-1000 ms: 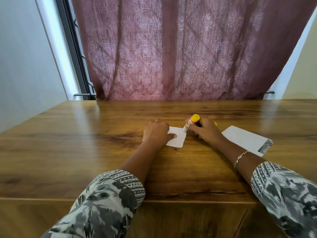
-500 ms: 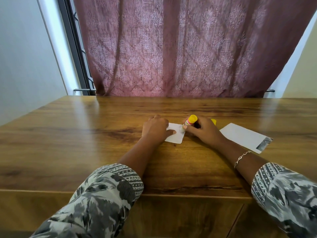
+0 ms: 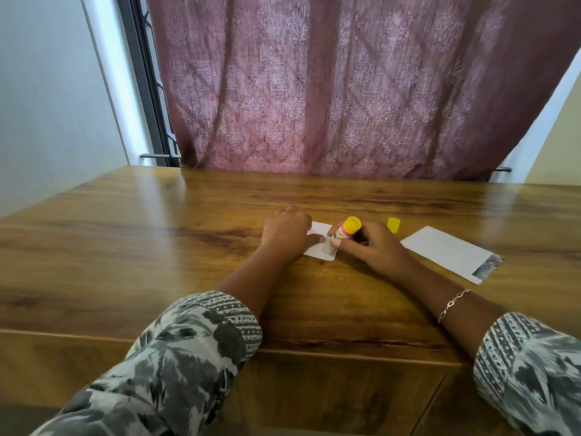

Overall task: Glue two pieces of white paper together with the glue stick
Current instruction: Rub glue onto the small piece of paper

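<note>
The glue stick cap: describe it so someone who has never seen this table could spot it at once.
On the wooden table, look just beyond the right hand, between it and the larger white paper. The cap is a small yellow piece standing alone there; unlike the glue stick, which also has a yellow end, nobody holds it.

No writing is showing clearly enough to be read. The glue stick, just right of the frame's centre, is carrying a pink and white label with dark print, but its letters are blurring into smudges. The white paper at the right is showing a grey printed patch at its near corner, with no legible words.
</note>
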`<state>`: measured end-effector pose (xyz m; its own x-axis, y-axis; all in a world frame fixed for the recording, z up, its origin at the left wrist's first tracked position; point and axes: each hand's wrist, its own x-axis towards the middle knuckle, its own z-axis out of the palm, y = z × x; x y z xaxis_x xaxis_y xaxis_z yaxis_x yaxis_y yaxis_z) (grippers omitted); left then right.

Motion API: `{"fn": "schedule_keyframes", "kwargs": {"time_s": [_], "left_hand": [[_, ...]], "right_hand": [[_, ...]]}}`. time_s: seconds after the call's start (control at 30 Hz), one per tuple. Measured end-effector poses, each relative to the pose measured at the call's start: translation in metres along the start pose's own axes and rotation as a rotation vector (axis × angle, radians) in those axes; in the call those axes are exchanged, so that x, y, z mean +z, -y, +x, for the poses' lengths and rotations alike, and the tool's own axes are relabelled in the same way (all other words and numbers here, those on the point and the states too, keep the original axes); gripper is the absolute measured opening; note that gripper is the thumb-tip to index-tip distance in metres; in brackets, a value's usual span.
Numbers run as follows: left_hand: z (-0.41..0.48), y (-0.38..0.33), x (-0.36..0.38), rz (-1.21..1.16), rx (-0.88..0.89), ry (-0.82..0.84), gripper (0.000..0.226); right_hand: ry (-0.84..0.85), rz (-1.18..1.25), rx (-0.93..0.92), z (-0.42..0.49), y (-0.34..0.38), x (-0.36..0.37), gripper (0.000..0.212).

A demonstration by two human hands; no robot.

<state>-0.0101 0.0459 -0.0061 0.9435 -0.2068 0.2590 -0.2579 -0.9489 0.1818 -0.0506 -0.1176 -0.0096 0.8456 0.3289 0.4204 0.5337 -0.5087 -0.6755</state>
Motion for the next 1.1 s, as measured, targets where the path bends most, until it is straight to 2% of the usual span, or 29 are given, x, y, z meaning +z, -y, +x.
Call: {"fn": "schedule_keyframes", "kwargs": {"time_s": [0.27, 0.47, 0.63, 0.8, 1.1], "left_hand": [[0.001, 0.0, 0.0, 0.008, 0.007, 0.001, 0.042], [0.004, 0.008, -0.006, -0.121, 0.058, -0.046, 0.023], [0.003, 0.027, -0.018, -0.256, 0.197, 0.087, 0.03], [0.007, 0.031, -0.018, -0.221, 0.167, 0.273, 0.036], [0.008, 0.017, -0.019, -0.103, 0.143, 0.255, 0.038]], "right_hand": [[0.026, 0.077, 0.051, -0.002, 0.005, 0.002, 0.014], [-0.148, 0.302, 0.135, 0.002, 0.002, -0.008, 0.013], [-0.263, 0.423, 0.192, 0.006, -0.004, -0.016, 0.017], [-0.277, 0.446, 0.203, 0.007, -0.005, -0.017, 0.025], [-0.319, 0.415, 0.262, 0.009, -0.008, -0.017, 0.017]]}}
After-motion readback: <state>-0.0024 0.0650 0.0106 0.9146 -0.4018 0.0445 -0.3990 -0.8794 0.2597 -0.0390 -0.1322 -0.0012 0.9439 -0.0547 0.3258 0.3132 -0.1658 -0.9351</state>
